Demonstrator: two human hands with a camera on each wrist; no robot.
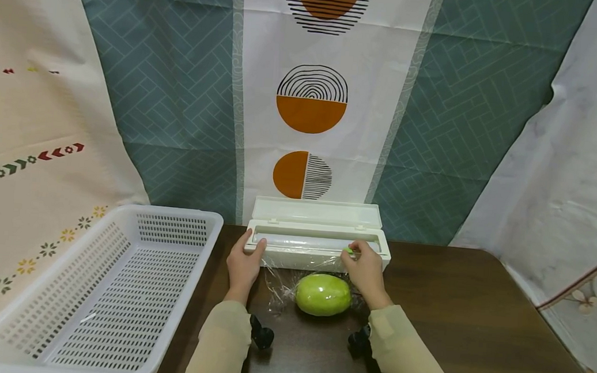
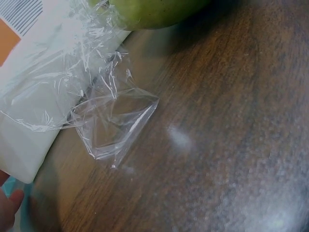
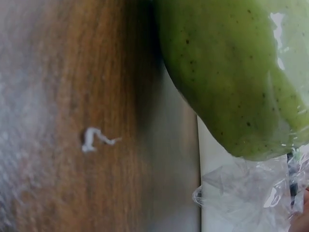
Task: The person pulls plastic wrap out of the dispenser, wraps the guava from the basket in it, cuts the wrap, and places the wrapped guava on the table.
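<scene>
A white cling film dispenser (image 1: 293,260) stands with its lid raised and a film roll inside. My left hand (image 1: 245,263) grips its left end, thumb at the front edge. My right hand (image 1: 366,271) pinches a small green slide cutter (image 1: 348,250) near the right of the front edge. Just in front lies a speckled, oval green fruit (image 1: 323,295) with shiny clear film over it. Loose cling film (image 2: 111,121) bunches beside the fruit in the left wrist view. In the right wrist view, crumpled film (image 3: 246,193) gathers at the fruit's end, by the dispenser.
To the left stands a white perforated plastic basket (image 1: 204,272), a small white strip (image 1: 88,317) inside it. The dark wooden table (image 1: 445,324) extends right. A white scrap (image 3: 96,139) lies on it in the right wrist view. Patterned cloth (image 1: 181,86) hangs behind the dispenser.
</scene>
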